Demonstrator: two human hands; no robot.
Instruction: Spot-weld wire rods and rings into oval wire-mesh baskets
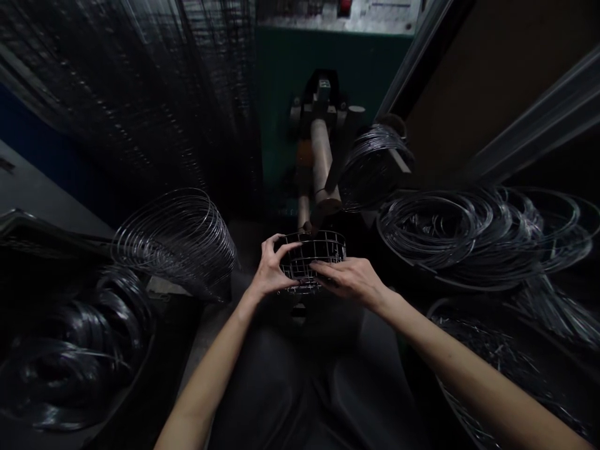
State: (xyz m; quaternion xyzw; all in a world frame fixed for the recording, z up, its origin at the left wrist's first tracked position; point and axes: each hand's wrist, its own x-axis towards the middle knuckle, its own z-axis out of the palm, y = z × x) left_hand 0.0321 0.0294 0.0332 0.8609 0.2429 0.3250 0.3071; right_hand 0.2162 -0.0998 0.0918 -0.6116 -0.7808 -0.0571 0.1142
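A small round wire basket [330, 250] is held in front of me, just below the tip of the machine's lower arm. My left hand [272, 269] grips its left side, thumb and fingers spread around the wires. On the right side, my right hand [349, 278] has its fingers laid across the near wires and closed on them. Above the basket, the upper cylindrical arm [323, 162] of a green machine [281, 75] points toward me. The lower arm [304, 212] ends close behind the basket's rim; whether they touch is hard to see.
A stack of wire rings [175, 240] stands at left, with wire coils [89, 350] below it. At right, a tub [407, 259] carries many wire hoops, and a bin [497, 362] holds short wire pieces. More rings [375, 156] hang beside the machine arm.
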